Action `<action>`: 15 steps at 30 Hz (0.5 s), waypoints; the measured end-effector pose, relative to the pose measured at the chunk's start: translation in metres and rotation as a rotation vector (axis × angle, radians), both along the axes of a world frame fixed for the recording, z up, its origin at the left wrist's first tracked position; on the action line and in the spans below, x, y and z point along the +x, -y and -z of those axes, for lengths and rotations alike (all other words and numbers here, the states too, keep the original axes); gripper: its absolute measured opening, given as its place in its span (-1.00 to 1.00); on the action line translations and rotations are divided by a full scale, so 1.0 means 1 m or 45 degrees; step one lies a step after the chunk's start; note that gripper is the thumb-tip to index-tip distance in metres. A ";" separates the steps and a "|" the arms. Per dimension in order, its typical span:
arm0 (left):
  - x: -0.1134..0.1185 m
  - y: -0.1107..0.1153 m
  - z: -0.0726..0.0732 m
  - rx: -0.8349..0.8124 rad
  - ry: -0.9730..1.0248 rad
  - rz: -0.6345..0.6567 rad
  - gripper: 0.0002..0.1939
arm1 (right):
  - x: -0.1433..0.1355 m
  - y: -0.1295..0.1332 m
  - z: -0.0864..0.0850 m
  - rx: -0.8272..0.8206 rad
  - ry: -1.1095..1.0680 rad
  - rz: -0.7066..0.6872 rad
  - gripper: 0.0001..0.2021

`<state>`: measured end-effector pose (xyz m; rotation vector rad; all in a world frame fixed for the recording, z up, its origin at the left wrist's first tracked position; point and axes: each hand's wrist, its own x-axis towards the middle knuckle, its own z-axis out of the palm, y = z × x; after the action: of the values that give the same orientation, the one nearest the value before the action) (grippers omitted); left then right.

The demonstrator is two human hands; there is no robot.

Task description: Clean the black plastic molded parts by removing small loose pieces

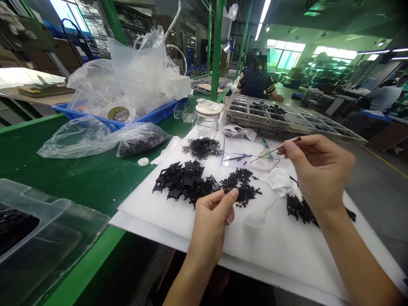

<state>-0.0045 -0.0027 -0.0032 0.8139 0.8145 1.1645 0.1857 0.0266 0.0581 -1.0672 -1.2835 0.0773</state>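
Note:
Over the white work board (191,225), my left hand (216,208) is closed in a pinch on a flat black plastic part (245,194), partly hidden by the thumb. Small black pieces (240,176) lie in a pile just behind it. To the left is a heap of flat black plastic parts (181,180). My right hand (318,165) is raised at the right, thumb and fingers pinching a thin stick-like tool (266,154) that points left and down. Whether it is tweezers or a plain rod, I cannot tell. More black parts (301,208) lie below my right wrist, beside a crumpled white cloth (282,182).
Behind the piles are thin black pieces (202,148), a lidded clear jar (207,119) and a clear tray (234,163) with small tools. A compartment box (287,117) stands back right. Plastic bags fill a blue bin (153,117) at left. A person (256,83) sits beyond.

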 end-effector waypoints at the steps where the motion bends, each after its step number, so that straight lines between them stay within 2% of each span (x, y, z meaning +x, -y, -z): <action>1: 0.000 0.000 0.000 -0.002 0.000 0.000 -0.45 | 0.002 -0.002 0.001 0.013 0.040 0.108 -0.96; 4: 0.000 0.000 -0.001 -0.011 -0.002 0.005 -0.46 | 0.012 -0.008 0.007 0.039 0.141 0.307 -0.92; 8: 0.000 0.000 -0.002 -0.015 -0.009 0.010 -0.47 | 0.027 -0.016 0.014 0.026 0.216 0.450 -0.86; 15: 0.000 0.001 0.000 -0.008 -0.027 0.029 -0.52 | 0.038 -0.021 0.018 -0.030 0.214 0.483 -0.84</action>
<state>-0.0049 -0.0038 -0.0032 0.8294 0.8240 1.1342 0.2238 0.0475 0.0403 -1.3422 -1.2096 -0.2901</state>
